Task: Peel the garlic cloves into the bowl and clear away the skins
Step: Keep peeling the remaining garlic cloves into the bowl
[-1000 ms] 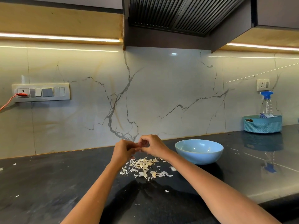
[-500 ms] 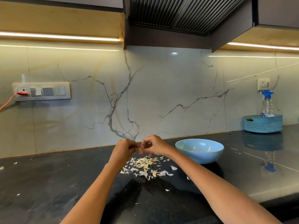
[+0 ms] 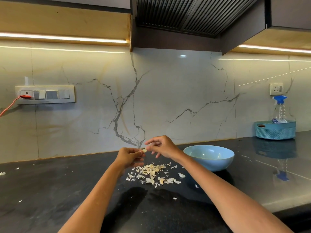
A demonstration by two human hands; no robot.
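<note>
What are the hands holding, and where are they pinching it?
The left hand holds a garlic clove by its near end. The right hand pinches at its far tip.

Pale blue bowl [image 3: 208, 157]. Cream, off-white garlic skins [image 3: 152, 173] scattered on black, faintly mottled counter [image 3: 50, 190]. White backsplash [image 3: 168, 98] with grey veins. Teal woven-pattern basket [image 3: 276, 130]. Clear spray bottle [image 3: 280, 108], blue nozzle. Orange-red cable [image 3: 10, 105]. Black ribbed hood [image 3: 193, 12].
</note>
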